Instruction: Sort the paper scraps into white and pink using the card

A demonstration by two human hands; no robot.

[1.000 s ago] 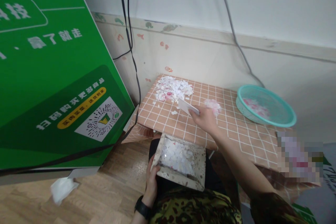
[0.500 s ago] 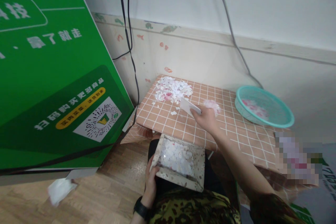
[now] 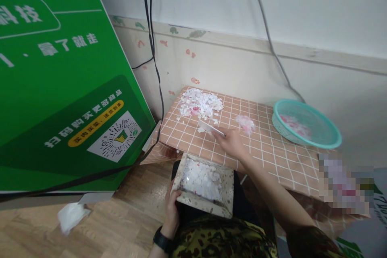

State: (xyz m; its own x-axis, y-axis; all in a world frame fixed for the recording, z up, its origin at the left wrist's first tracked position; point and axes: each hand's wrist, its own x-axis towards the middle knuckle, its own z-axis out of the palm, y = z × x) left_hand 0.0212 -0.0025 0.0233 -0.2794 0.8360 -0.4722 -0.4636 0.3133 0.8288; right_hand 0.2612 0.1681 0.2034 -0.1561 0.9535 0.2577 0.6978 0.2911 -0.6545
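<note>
My right hand (image 3: 228,142) is closed on a flat white card (image 3: 208,127), its far edge down near loose scraps on the table. Left of it a heap of white and pink paper scraps (image 3: 201,104) lies on the brown checked tablecloth (image 3: 256,145). A smaller pale pink clump (image 3: 245,123) sits to the right. On my lap, a speckled off-white tray (image 3: 208,208) holds more paper scraps (image 3: 201,179). My left hand (image 3: 173,205) grips its left side, thumb over the near left corner.
A turquoise basket (image 3: 306,123) with pinkish scraps stands at the table's right. A large green sign panel (image 3: 60,88) blocks the left side. Dark cables (image 3: 155,64) hang beside it. A white crumpled thing (image 3: 72,217) lies on the floor. A blurred-out patch (image 3: 344,185) covers the right table corner.
My right hand has moved the card left and toward me across the tablecloth, uncovering more of the small pink clump. My left hand keeps its grip on the tray.
</note>
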